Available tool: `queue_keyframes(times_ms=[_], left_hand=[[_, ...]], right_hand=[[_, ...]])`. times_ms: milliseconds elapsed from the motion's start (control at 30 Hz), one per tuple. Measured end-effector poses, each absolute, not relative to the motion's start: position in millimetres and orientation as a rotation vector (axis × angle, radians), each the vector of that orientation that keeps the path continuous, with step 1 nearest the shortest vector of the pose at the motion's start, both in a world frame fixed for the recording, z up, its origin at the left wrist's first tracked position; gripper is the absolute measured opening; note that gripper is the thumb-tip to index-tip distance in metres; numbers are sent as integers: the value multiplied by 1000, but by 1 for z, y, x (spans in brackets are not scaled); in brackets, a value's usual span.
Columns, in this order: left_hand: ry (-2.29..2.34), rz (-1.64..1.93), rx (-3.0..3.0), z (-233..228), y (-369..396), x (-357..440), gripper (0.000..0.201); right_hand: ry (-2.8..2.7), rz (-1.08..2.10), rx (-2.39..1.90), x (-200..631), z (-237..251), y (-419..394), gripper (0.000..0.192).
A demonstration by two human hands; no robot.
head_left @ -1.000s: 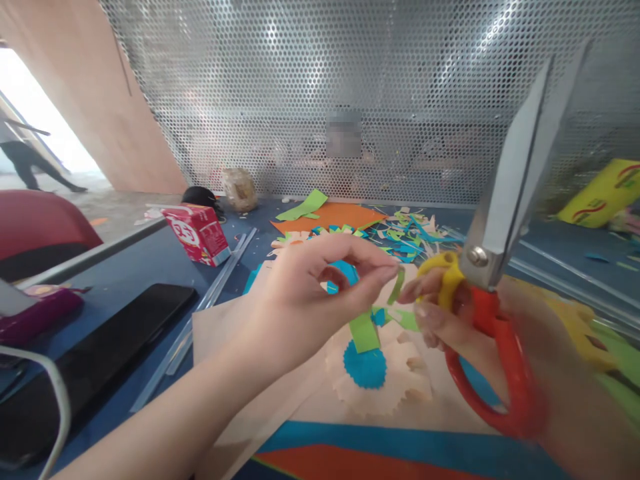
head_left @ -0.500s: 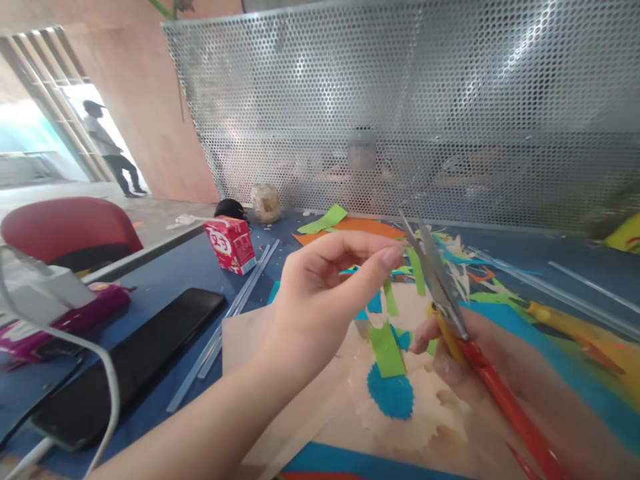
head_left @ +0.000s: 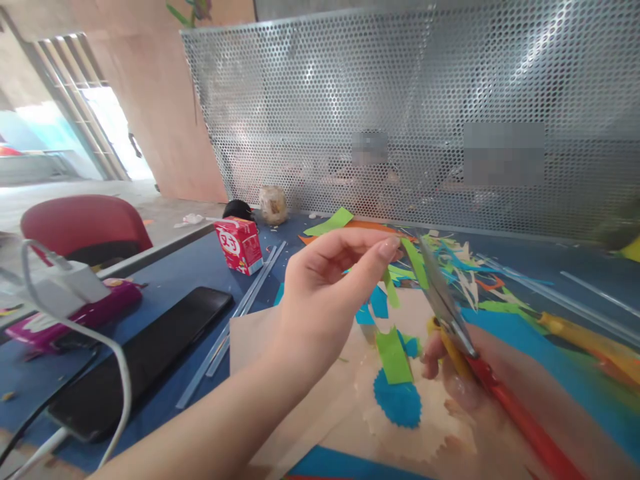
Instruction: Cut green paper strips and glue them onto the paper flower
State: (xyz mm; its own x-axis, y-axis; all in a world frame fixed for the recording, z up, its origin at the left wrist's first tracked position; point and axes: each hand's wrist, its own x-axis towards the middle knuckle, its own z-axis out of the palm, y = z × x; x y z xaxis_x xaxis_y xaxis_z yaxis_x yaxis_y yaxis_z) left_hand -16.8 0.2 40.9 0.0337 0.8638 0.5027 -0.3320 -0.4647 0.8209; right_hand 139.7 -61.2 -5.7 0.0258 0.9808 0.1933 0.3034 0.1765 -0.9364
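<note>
Thumb and fingertips of my left hand (head_left: 320, 293) pinch a narrow green paper strip (head_left: 415, 263), which hangs to the right. My right hand (head_left: 480, 380) holds scissors (head_left: 450, 317) with red and yellow on the handles. Their blades point up and away, right beside the strip; blur hides whether they touch it. Below the hands, a blue scalloped paper disc (head_left: 397, 400) lies on a beige sheet (head_left: 295, 407). A green paper rectangle (head_left: 394, 360) overlaps the disc's upper edge. More beige scalloped paper surrounds the disc.
Paper scraps (head_left: 465, 267) litter the back of the blue table. A red drink carton (head_left: 240, 245), clear sticks (head_left: 240, 313) and a black phone (head_left: 145, 360) with cables lie left. A perforated metal screen (head_left: 310, 100) stands behind. At right is a yellow tool (head_left: 575, 330).
The scissors' blades have drawn closer together and nearer to the green strip. The view has shifted slightly left. The person in the doorway has moved almost out of sight.
</note>
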Motion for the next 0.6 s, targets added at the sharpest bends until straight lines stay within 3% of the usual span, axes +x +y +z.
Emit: queue_keyframes(times_ms=[167, 600], left_hand=[[556, 1608, 1370, 40, 1, -16, 6], [523, 1623, 1356, 38, 1, -16, 6]], right_hand=[[-1462, 904, -1333, 139, -2, -62, 25], [-1493, 1015, -1393, 140, 5, -62, 36]])
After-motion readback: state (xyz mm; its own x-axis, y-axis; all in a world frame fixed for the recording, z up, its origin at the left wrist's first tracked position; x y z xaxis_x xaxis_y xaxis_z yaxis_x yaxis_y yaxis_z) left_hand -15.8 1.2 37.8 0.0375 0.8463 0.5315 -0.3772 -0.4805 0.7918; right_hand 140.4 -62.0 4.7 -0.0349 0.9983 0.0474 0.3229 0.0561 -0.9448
